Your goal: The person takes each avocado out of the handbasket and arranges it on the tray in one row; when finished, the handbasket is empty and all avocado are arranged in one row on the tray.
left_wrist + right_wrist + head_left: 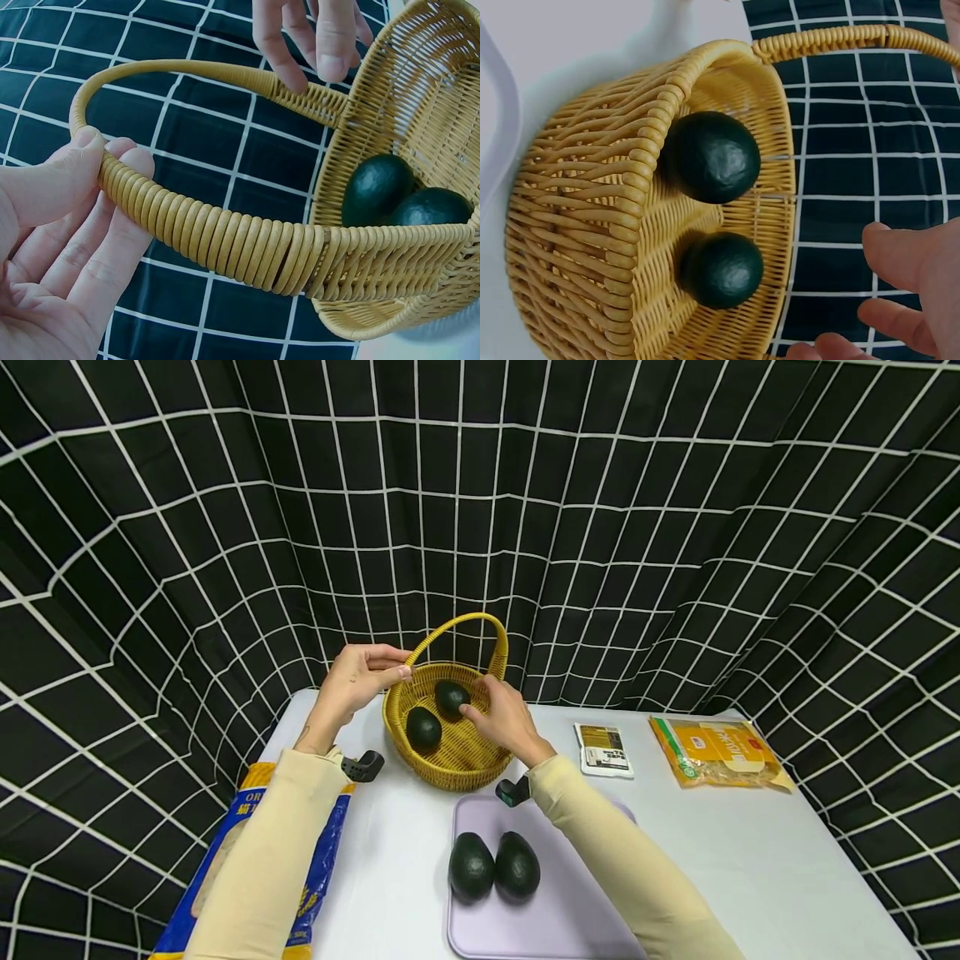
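Note:
A yellow wicker basket (450, 777) with an arched handle (202, 217) stands at the back of the table. My left hand (358, 681) pinches the handle between thumb and fingers, on its left side. Inside the basket lie two dark green avocados, one avocado (423, 730) at the left and another avocado (452, 698) farther back. Over the basket's right side is my right hand (506, 718), its fingers apart and holding nothing. In the left wrist view, the right fingers (330, 45) hang close to the handle's far base.
Two more avocados (471, 867) (517, 867) lie on a lilac tray (555, 935) in front of the basket. A blue and yellow bag (322, 852) is under the left forearm. To the right lie a small white and brown packet (604, 750) and an orange food packet (720, 752).

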A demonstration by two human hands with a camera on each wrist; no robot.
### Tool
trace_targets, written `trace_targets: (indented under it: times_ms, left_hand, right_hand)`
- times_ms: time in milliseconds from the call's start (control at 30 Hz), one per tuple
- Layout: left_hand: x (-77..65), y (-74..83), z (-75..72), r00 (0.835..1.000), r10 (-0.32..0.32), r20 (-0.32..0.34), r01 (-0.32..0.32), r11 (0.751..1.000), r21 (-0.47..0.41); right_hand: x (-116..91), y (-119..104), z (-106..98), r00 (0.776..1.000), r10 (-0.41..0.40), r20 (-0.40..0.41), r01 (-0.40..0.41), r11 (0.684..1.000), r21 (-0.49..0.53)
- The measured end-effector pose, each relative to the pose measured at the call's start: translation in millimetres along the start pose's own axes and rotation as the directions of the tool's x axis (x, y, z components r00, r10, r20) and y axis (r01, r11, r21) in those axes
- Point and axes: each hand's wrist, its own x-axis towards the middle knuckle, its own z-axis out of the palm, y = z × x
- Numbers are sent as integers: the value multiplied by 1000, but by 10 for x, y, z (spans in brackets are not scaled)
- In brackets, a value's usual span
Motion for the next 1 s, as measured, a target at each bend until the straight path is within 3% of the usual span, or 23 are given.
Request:
trace_targets:
  times_ms: [400,1000]
  left_hand:
    - [4,13,-8,1000,1,2,-1,1000,-22]
    - [13,-8,-20,1000,-7,7,7,1000,-15]
  right_hand:
    - [296,50,-33,993,27,111,-24,999,-20]
    - [539,84,105,982,77,172,-72,997,-36]
